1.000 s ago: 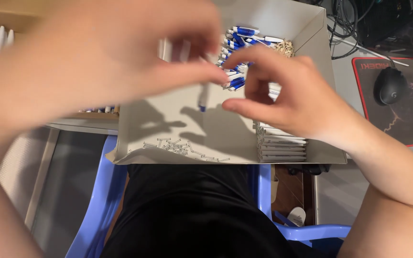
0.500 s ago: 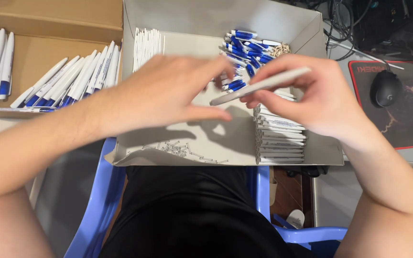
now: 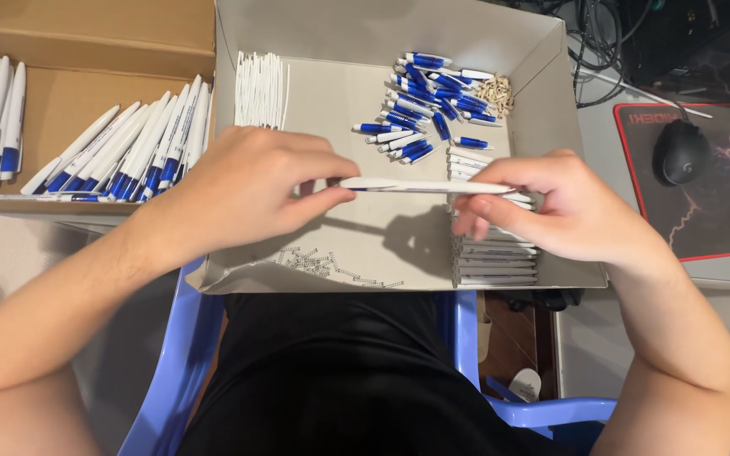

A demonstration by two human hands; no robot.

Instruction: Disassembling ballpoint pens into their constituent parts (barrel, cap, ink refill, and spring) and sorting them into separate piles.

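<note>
Both hands hold one white pen barrel level over a grey cardboard tray. My left hand pinches its left end, and my right hand grips its right end. In the tray lie a heap of blue and white pen parts, a row of thin white refills, a stack of white barrels, small beige pieces and loose metal springs.
A brown cardboard box at the left holds several finished white and blue pens. A black mouse sits on a black and red mat at the right. A blue plastic chair is below.
The barrel has swung from tilted to level. My left hand drew back to the left and now pinches the barrel's left end. One second ago both hands were raised close to the camera.
</note>
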